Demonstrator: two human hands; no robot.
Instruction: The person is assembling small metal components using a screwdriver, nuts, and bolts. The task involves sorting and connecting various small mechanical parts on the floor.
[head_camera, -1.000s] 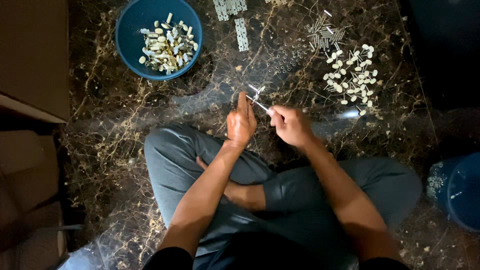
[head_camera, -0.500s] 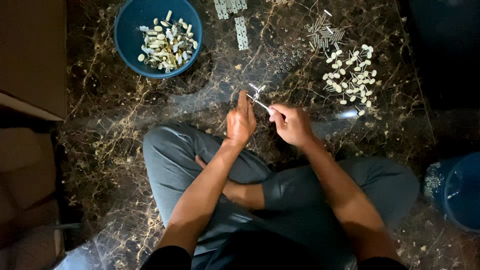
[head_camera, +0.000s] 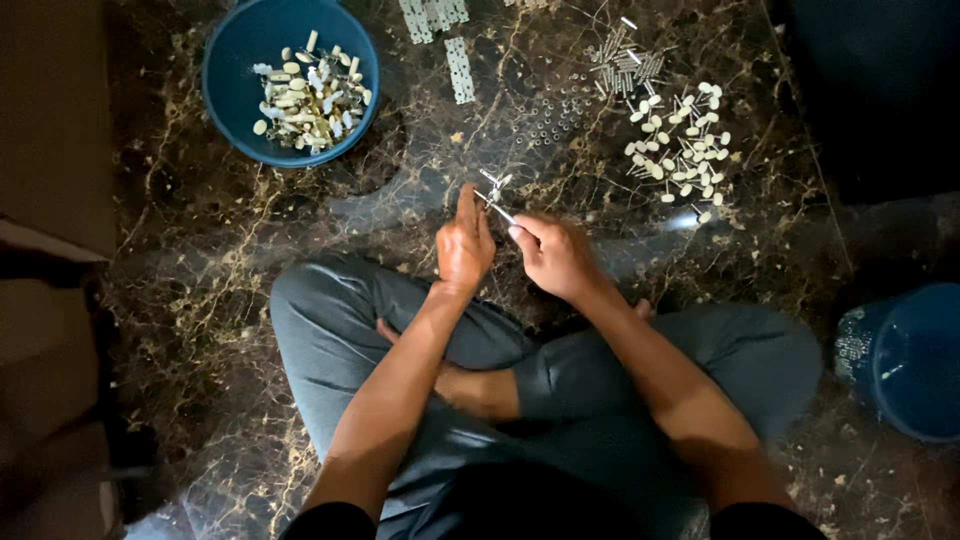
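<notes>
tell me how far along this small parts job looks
Looks done: a blue bowl holds a heap of pale pieces. In hand: the left hand and right hand pinch one small metal part between them. Left: loose white pieces and metal pins still lie on the marble floor.

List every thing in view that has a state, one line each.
Left hand: closed on the small metal piece.
Right hand: pinching a thin metal pin.
Blue bowl: upright, part-filled with pale pieces.
White pieces: loose on the floor.
Metal pins: heaped on the floor.
</notes>
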